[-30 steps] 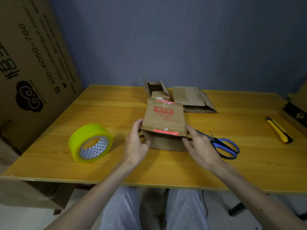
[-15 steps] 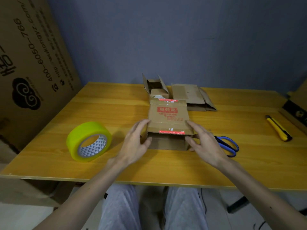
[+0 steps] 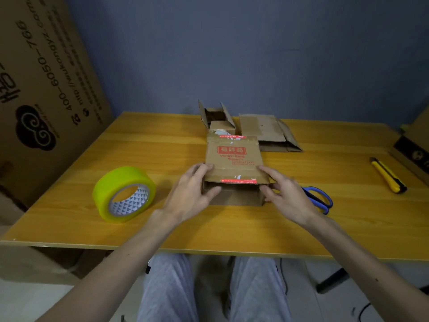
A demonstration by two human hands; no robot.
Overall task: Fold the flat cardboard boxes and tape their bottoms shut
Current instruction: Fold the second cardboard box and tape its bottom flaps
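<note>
A small cardboard box (image 3: pixel 234 159) with red print lies on the wooden table (image 3: pixel 162 147), its open end facing me. My left hand (image 3: pixel 189 196) holds its near left corner, fingers on the top panel and thumb at the opening. My right hand (image 3: pixel 286 196) holds the near right corner the same way, index finger on top and thumb at the front edge. A roll of yellow-green tape (image 3: pixel 123 194) stands on edge to the left of my left hand.
Blue-handled scissors (image 3: pixel 319 199) lie just right of my right hand. A yellow utility knife (image 3: pixel 387 176) sits far right. Behind the box are a small folded box (image 3: pixel 217 117) and flat cardboard boxes (image 3: pixel 267 132). A big printed carton (image 3: pixel 41 89) leans at the left.
The box, held tilted up a second ago, now lies lower on the table. My hands loosened and spread briefly, then closed again on its near corners.
</note>
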